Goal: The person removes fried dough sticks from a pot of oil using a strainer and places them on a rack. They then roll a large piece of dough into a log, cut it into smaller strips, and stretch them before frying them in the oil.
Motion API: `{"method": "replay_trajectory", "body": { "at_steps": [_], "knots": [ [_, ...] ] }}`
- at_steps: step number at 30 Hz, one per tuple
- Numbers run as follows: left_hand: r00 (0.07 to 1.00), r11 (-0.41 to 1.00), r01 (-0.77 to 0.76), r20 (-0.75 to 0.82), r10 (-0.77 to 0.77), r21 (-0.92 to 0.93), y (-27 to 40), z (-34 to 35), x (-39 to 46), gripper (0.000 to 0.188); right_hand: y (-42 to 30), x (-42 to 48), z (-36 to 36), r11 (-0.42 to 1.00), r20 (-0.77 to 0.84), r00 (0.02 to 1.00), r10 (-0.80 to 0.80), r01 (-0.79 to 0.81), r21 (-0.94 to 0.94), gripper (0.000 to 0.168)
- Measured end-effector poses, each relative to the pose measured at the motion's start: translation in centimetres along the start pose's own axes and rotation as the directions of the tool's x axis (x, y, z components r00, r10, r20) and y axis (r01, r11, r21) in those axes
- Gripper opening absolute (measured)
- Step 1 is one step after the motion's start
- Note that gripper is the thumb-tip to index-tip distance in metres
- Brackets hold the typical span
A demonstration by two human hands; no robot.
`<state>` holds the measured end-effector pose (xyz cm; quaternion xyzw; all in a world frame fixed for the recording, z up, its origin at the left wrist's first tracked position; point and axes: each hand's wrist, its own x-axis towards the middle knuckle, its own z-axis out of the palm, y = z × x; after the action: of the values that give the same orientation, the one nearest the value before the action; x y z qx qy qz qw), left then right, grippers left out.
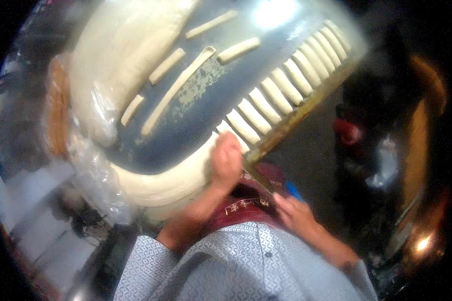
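My left hand (226,160) rests on the cut end of a long rope of dough (165,184), its fingers blurred, touching the newest strip beside it. In my right hand (295,214) is a knife (261,180), its long blade pointing up and left towards the table's edge near my left hand. Cut strips of dough (265,105) lie side by side in a slanting row along that edge, up to the far right. Several loose dough sticks (239,50) and one long thin piece (179,90) lie on the dark worktop (135,154).
A large mass of dough (113,49) covers the worktop's upper left. Crumpled clear plastic (98,177) hangs by its left side, near an orange-brown object (57,105). The worktop's worn edge (305,109) runs slantwise in front of me. A glowing light (423,243) shows at lower right.
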<state>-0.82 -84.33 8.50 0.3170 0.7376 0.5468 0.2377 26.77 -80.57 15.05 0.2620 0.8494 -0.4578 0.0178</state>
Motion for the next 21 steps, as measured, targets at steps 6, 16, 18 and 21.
{"method": "replay_trajectory", "body": {
  "at_steps": [6, 16, 18, 21],
  "knots": [
    [0.994, 0.984, 0.059, 0.101, -0.042, -0.169, 2.3, 0.0, -1.6, 0.013, -1.7, -3.2, -3.0, 0.998, 0.004, 0.998, -0.068, 0.068, 0.003, 0.073],
    [0.991, 0.981, 0.129, -0.014, -0.132, -0.144, 0.2, -5.9, 4.6, 0.021, -3.7, 5.4, 2.9, 0.977, -0.071, 0.993, -0.095, 0.107, 0.187, 0.072],
    [0.992, 0.980, 0.122, -0.004, -0.125, -0.159, -0.4, -5.2, 3.5, 0.022, -3.5, 5.1, 2.9, 0.977, -0.084, 0.992, -0.098, 0.112, 0.184, 0.071],
    [0.990, 0.980, 0.142, -0.001, -0.144, -0.140, -0.4, -6.4, 4.9, 0.024, -4.1, 6.3, 3.1, 0.971, -0.142, 0.981, -0.129, 0.154, 0.181, 0.070]
  ]
}}
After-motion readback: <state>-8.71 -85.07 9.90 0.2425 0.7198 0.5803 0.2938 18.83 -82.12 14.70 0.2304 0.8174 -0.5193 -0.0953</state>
